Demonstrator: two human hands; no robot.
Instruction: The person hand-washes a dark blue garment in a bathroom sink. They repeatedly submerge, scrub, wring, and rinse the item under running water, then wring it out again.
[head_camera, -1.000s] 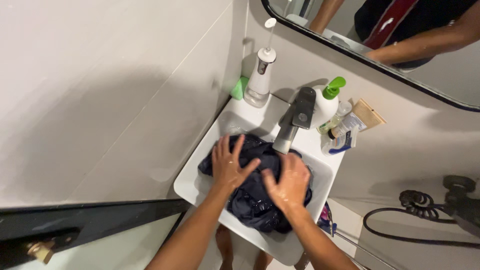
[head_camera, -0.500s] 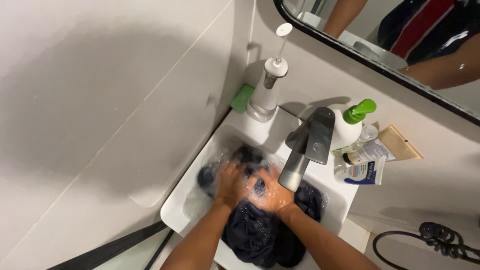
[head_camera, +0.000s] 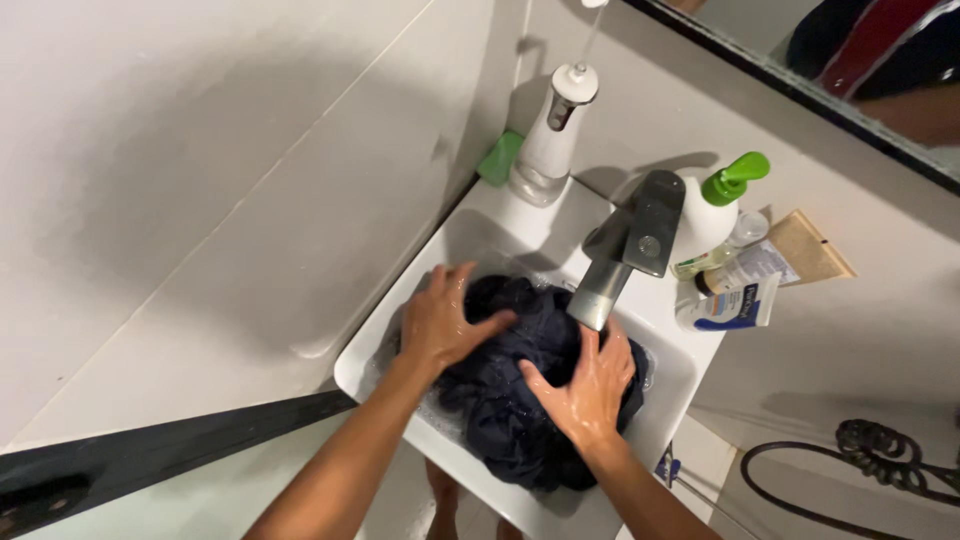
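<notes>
Your left hand (head_camera: 440, 322) lies palm down on the wet dark navy cloth garment (head_camera: 520, 385), its fingers spread wide apart and the thumb angled out toward the middle of the bundle, with the forearm running up from the lower left of the view. Your right hand (head_camera: 592, 380) presses flat on the same garment just beside it, fingers splayed and pointing up toward the grey metal faucet (head_camera: 625, 250), whose spout end hangs right over your fingertips; neither hand is clamped on a fold, both simply rest open on the fabric. The garment sits bunched in the basin of the white rectangular ceramic sink (head_camera: 372, 352), filling most of it, with a little foamy water showing along the left inner wall (both hands look wet and shiny). On the sink's back ledge stands a white bottle with a green pump top (head_camera: 712, 215), a white squeeze tube with a blue label (head_camera: 728, 307) lying near it, and a white handheld water flosser (head_camera: 552, 142) upright in the corner beside a small green soap-like block (head_camera: 499, 158). A coiled black hose (head_camera: 868, 455) lies at the lower right.
</notes>
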